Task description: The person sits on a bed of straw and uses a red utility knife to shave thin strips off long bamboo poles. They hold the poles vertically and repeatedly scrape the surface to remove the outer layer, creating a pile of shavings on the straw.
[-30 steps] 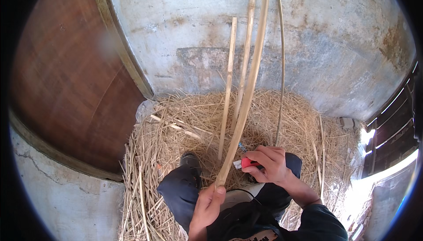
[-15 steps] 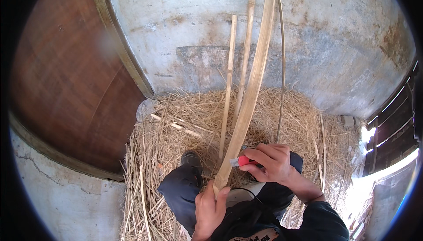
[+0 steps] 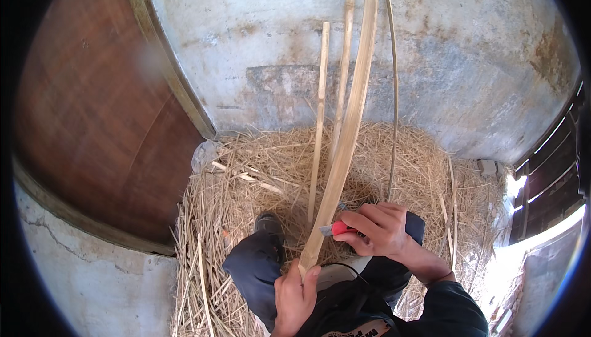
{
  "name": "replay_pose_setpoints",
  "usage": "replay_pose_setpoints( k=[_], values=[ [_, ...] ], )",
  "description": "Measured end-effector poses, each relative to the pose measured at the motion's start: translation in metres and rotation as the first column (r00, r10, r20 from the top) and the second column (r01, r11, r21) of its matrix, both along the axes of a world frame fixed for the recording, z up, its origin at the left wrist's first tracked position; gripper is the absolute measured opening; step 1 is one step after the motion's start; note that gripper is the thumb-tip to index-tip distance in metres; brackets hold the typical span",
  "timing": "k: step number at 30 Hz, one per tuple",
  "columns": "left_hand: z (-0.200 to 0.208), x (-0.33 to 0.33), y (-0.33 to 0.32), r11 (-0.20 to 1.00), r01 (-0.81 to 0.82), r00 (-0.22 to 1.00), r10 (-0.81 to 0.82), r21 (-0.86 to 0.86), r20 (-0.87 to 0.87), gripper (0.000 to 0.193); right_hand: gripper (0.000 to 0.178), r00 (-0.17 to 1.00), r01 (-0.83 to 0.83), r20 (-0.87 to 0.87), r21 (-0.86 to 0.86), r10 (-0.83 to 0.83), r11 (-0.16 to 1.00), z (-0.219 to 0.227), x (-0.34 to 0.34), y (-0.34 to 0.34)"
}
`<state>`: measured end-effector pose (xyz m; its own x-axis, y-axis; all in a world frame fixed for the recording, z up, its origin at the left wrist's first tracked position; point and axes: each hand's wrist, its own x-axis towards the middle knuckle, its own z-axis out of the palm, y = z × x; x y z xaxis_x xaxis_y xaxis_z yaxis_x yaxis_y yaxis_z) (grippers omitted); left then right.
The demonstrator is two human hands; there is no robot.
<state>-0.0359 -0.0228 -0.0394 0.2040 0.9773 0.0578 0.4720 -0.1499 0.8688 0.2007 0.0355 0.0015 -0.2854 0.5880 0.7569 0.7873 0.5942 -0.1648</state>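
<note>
A long, flat bamboo strip (image 3: pixel 345 140) rises from my lap toward the wall, its near end gripped by my left hand (image 3: pixel 295 294) with the thumb along its side. My right hand (image 3: pixel 377 229) is closed around the red handle of a utility knife (image 3: pixel 338 228). Its short metal blade lies against the strip's right edge, a little above my left hand. How deep the blade sits in the bamboo I cannot tell. Part of the knife's handle is hidden under my fingers.
Two pale bamboo sticks (image 3: pixel 320 115) and a thin dark rod (image 3: pixel 394 91) lean on the concrete wall (image 3: pixel 277 23). Straw and shavings (image 3: pixel 246 158) cover the floor around my legs. A brown door (image 3: pixel 98 115) stands at the left, dark slats (image 3: pixel 554 158) at the right.
The strip's far end has dropped slightly and its tip now shows at the top. Blade and right hand have shifted very little, staying at the strip's edge.
</note>
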Motion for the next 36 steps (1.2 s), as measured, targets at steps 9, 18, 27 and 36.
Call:
replay_pose_setpoints(
  k=[9, 18, 27, 36],
  values=[
    [0.007, 0.003, -0.01, 0.998, -0.066, 0.996, 0.066, 0.002, 0.06, 0.031, 0.036, 1.0, 0.014, -0.018, 0.035, -0.013, 0.999, -0.008, 0.01, 0.012],
    [0.012, -0.006, -0.018, 0.99, -0.068, 0.994, 0.078, -0.125, 0.077, 0.037, 0.037, 0.998, -0.011, 0.055, 0.054, 0.008, 0.998, -0.005, 0.004, 0.015],
    [0.01, -0.013, -0.024, 0.992, -0.052, 0.984, 0.07, -0.113, 0.165, 0.038, 0.037, 1.0, 0.001, 0.016, 0.09, -0.002, 0.996, -0.017, -0.008, 0.013],
    [0.005, -0.014, -0.028, 0.999, -0.036, 0.978, 0.043, -0.039, 0.203, 0.03, 0.036, 1.0, 0.022, 0.003, 0.102, -0.023, 0.995, -0.012, -0.01, 0.009]
  ],
)
